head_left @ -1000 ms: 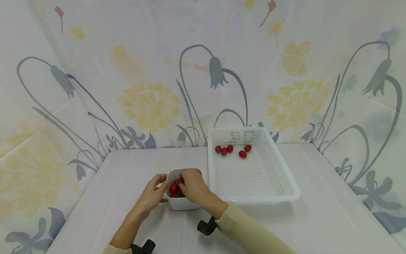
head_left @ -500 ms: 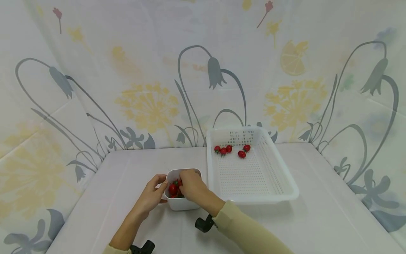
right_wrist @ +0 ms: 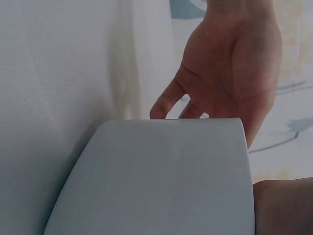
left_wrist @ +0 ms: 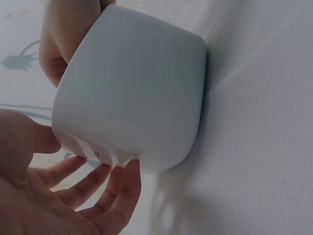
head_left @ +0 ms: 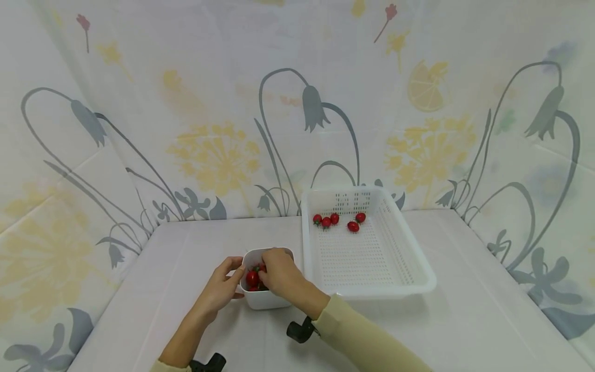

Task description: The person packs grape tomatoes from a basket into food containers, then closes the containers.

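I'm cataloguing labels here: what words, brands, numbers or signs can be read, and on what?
None can be read in any view.
The white container and white perforated basket show no lettering.
The floral backdrop shows printed plants; its faint orange mark is too blurred to make out.

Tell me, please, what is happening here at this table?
A person has the left hand against the side of a small white container, while the right hand reaches into it, among red tomatoes. Whether that hand grips one is hidden. The container stands upright on the table beside a white perforated basket, where five more tomatoes lie towards the far end.
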Demonstrator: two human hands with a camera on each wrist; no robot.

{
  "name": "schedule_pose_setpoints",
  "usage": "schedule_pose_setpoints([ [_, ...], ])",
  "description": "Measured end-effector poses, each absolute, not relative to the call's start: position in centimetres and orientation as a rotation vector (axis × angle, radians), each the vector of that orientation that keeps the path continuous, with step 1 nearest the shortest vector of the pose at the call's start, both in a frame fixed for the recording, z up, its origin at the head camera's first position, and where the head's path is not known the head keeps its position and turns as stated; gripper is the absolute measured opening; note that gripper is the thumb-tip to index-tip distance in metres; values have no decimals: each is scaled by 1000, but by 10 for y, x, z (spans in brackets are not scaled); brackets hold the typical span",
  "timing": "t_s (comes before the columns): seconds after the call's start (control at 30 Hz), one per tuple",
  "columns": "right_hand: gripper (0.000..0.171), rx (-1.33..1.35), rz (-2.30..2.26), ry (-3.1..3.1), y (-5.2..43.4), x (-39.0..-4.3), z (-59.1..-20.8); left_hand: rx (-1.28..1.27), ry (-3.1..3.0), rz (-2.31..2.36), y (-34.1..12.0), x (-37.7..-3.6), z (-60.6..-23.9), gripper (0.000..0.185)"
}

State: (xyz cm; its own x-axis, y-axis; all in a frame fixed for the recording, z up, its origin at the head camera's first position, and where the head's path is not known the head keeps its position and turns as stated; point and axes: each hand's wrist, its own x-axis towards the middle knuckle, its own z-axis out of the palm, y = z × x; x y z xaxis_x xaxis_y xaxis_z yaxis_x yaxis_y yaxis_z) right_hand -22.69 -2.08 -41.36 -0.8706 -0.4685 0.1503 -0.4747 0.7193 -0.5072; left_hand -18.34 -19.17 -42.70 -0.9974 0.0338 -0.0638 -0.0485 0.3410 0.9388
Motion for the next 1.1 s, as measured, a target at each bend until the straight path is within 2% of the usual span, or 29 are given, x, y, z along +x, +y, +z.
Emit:
schedule_pose_setpoints([
  [0.3, 11, 816, 831, -2891, -16, -221, -406, -2, 2510, 1760, -191, -183, -426, 36],
  [0.47, 18, 860, 904, -2920, -8, -216, -392, -5, 2510, 1753, -192, -183, -427, 37],
  [0.57, 23, 913, 990, -2949, 2, -214, -382, -8, 2506, 1752, -192, -184, -428, 38],
  [0.87, 25, 1079, 1180, -2922, 38, -215, -356, -13, 2501, 1748, -193, -186, -429, 37],
  [1.1, 30, 1109, 1144, -2940, 71, -227, -342, -20, 2497, 1747, -193, -188, -431, 36],
])
